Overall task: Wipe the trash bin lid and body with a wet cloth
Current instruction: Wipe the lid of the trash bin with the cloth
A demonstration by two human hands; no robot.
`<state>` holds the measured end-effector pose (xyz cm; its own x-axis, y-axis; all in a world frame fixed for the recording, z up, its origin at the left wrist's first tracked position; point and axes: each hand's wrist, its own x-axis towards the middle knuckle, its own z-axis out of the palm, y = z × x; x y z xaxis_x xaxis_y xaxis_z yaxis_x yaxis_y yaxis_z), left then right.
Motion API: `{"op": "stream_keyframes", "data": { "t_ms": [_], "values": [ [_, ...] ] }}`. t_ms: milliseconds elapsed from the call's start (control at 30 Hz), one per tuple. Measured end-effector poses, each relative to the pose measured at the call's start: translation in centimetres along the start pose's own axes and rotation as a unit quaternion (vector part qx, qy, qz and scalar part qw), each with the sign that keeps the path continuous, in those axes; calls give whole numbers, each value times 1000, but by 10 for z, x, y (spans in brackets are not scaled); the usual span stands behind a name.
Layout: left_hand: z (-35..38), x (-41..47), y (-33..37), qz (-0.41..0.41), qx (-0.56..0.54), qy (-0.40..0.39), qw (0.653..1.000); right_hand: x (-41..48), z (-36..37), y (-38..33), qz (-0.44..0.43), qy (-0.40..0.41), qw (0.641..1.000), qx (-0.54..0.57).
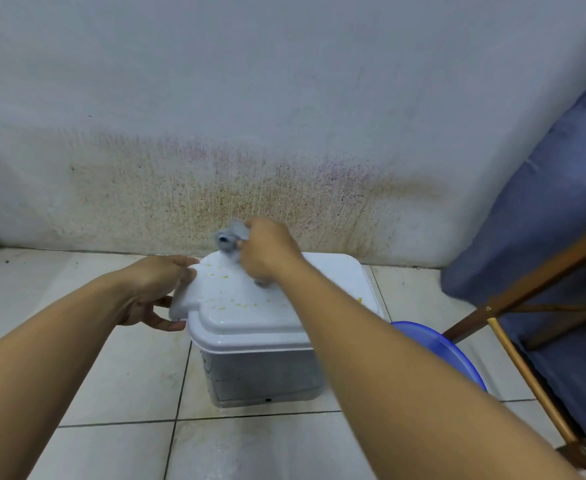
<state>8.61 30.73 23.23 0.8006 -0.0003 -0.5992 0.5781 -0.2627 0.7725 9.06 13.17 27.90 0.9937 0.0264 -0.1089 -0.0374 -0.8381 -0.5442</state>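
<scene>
We see a pale tiled floor across the lower frame. On it stand a white bin at centre, a blue basin just right, and a wooden chair far right.

White lid flecked yellow, grey cloth, blue basin, perhaps red-speckled wall

- white trash bin sits on the tile floor, close to a wall with brownish, reddish speckled stains down low
- lid is on the bin, with little yellow specks scattered over the top
- left hand holds the lid's tab on the left, fingers on top and thumb under
- right hand grips a bunched-up grey cloth on the far part of the lid
- blue basin peeks out just right of the bin, beside a wooden frame with blue fabric
</scene>
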Motion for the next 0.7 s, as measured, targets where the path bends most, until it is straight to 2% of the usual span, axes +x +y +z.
{"op": "stream_keyframes", "data": {
  "t_ms": [167, 300, 367, 467, 533, 700],
  "values": [
    [4, -4, 0, 13, 11, 10, 1000, -8, -51, 60, 93, 60, 991, 79],
    [3, -8, -2, 26, 24, 4, 999, -15, -60, 101, 129, 119, 977, -121],
    [1, -8, -2, 28, 32, -3, 999, -20, -56, 105, 90, 120, 980, -128],
    [-2, -8, -4, 30, 34, -15, 999, -25, -45, 103, 48, 60, 979, -187],
    [-4, -7, -5, 28, 29, -17, 999, -23, -40, 104, 51, 49, 967, -244],
    [-12, -4, -8, 0, -5, -36, 999, -13, -40, 97, 97, 70, 972, -202]
  ]
}}
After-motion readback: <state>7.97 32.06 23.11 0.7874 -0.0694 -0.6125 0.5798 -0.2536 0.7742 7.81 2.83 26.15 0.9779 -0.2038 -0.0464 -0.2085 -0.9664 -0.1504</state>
